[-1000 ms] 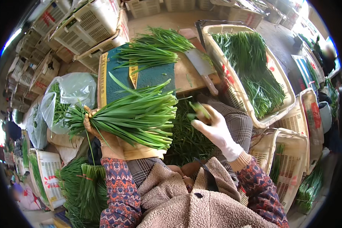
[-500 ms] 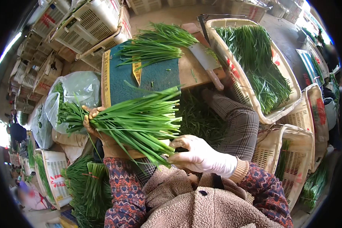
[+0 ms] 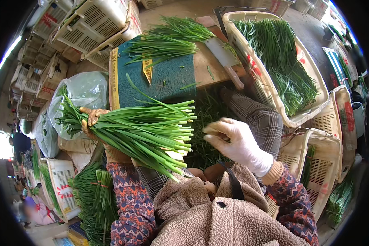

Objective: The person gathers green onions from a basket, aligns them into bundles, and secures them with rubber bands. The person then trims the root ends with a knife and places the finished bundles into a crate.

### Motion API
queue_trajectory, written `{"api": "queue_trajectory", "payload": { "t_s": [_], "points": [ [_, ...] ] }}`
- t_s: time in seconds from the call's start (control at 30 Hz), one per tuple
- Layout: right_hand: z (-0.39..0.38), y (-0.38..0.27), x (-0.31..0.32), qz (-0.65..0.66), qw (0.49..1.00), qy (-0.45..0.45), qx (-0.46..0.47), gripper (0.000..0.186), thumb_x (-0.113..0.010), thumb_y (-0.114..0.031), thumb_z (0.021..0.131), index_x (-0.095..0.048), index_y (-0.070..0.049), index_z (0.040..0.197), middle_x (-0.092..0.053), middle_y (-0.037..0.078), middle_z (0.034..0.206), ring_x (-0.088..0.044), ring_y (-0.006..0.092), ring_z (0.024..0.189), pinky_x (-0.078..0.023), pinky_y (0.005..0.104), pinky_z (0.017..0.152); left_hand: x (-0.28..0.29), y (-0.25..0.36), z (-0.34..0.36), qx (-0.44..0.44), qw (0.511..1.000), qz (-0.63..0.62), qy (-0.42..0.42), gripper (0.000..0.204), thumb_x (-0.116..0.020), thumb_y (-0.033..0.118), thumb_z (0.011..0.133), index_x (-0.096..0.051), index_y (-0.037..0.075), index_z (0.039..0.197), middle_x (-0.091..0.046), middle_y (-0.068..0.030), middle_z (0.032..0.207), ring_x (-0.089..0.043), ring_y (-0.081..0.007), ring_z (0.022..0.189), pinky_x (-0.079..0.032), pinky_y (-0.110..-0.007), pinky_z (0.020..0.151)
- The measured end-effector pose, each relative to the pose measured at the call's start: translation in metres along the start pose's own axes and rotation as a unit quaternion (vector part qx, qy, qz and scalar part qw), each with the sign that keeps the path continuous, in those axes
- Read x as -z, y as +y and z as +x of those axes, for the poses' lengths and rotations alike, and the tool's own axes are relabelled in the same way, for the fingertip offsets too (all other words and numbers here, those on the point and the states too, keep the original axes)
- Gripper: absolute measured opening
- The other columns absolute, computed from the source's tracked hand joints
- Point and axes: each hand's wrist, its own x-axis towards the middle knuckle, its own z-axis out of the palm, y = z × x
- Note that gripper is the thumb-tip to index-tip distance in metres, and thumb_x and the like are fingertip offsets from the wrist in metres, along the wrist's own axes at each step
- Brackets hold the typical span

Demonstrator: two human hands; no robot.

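A thick bunch of garlic chives (image 3: 147, 133) lies across my lap, its pale stem ends toward the right. My left hand (image 3: 93, 118), stained brown, is closed round the leafy end of it. My right hand (image 3: 238, 143), in a white glove, hovers apart from the stem ends with its fingers curled toward the thumb; anything in them is hidden. Beyond the bunch stands a board with a dark green mat (image 3: 168, 84), bearing a pile of chives (image 3: 168, 39). A cleaver (image 3: 221, 57) rests at the board's right side, its handle toward me.
A cream plastic crate (image 3: 291, 121) of chives stands at the right, with more crates (image 3: 324, 176) nearer me. Stacked crates (image 3: 98, 24) rise at the far left. A clear plastic bag (image 3: 86, 92) sits beside the mat. Banded chives (image 3: 104, 197) lie at lower left; loose trimmings (image 3: 209, 119) lie below the board.
My right hand has moved away from the stem ends, to the right and slightly up. The bunch stays in my left hand, turned a little. A cut leaf piece now lies on the mat's near edge.
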Motion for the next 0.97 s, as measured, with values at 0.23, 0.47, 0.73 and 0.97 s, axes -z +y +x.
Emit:
{"api": "queue_trajectory", "payload": {
  "t_s": [0.23, 0.47, 0.73, 0.97],
  "points": [
    [0.066, -0.049, -0.061, 0.079, 0.985, 0.056, 0.144, 0.021, -0.065, -0.016, 0.084, -0.057, 0.001, 0.093, -0.061, 0.013, 0.088, -0.06, 0.0304, 0.087, -0.048, 0.0363, 0.077, -0.016, -0.033, 0.012, -0.004, 0.999, -0.044, 0.003, 0.033, -0.055, 0.019, 0.089, -0.056, 0.01, 0.12, -0.051, 0.0039, 0.071, -0.052, -0.0088, 0.073, -0.042, -0.028, 0.089],
    [0.002, -0.016, -0.054, 0.303, 0.951, 0.063, 0.002, 0.01, -0.053, -0.011, 0.094, -0.054, -0.003, 0.099, -0.055, 0.006, 0.063, -0.055, 0.0144, 0.053, -0.044, 0.0268, 0.05, -0.014, -0.013, -0.002, -0.016, 0.999, -0.025, -0.018, 0.034, -0.057, 0.021, 0.088, -0.055, 0.013, 0.121, -0.052, 0.0059, 0.076, -0.052, -0.0081, 0.08, -0.038, -0.031, 0.094],
    [-0.025, 0.026, -0.003, 0.084, 0.983, 0.099, -0.13, 0.024, -0.074, -0.021, 0.078, -0.064, 0.0, 0.083, -0.051, 0.004, 0.062, -0.045, 0.0095, 0.052, -0.039, 0.025, 0.05, 0.004, -0.029, 0.0, -0.014, 0.994, -0.111, -0.01, 0.032, -0.06, 0.016, 0.087, -0.057, 0.01, 0.118, -0.051, 0.0066, 0.071, -0.052, -0.0061, 0.073, -0.042, -0.026, 0.09],
    [0.026, -0.001, -0.037, 0.17, 0.977, 0.085, -0.1, 0.034, -0.071, -0.032, 0.079, -0.07, -0.004, 0.099, -0.066, 0.011, 0.083, -0.062, 0.0216, 0.069, -0.049, 0.031, 0.064, -0.025, -0.021, 0.01, 0.003, 0.996, -0.064, -0.058, 0.036, -0.06, 0.017, 0.087, -0.054, 0.01, 0.122, -0.052, 0.0059, 0.072, -0.053, -0.0073, 0.075, -0.042, -0.026, 0.092]
  ]
}}
